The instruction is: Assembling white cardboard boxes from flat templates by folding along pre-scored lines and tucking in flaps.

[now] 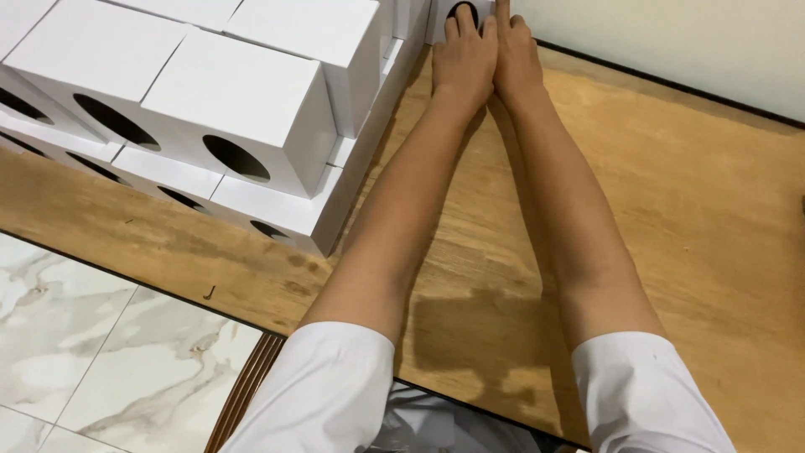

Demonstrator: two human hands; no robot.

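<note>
Grip: two hands (488,52) touch one box (443,18).

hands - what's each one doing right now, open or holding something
Left hand: open, fingers flat on a white box with a round hole.
Right hand: open, flat beside the left one, holding nothing.

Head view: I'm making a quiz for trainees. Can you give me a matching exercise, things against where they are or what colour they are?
Things:
1. Left hand
2. Stacked boxes
3. Table
4. Floor

Descriptions:
A. White cardboard with round holes, at left
B. Marbled pale tile, bottom left
C. Brown wood
D. Pressed beside the right hand against a far box

Pairs: 1-D, 2-A, 3-C, 4-B
</note>
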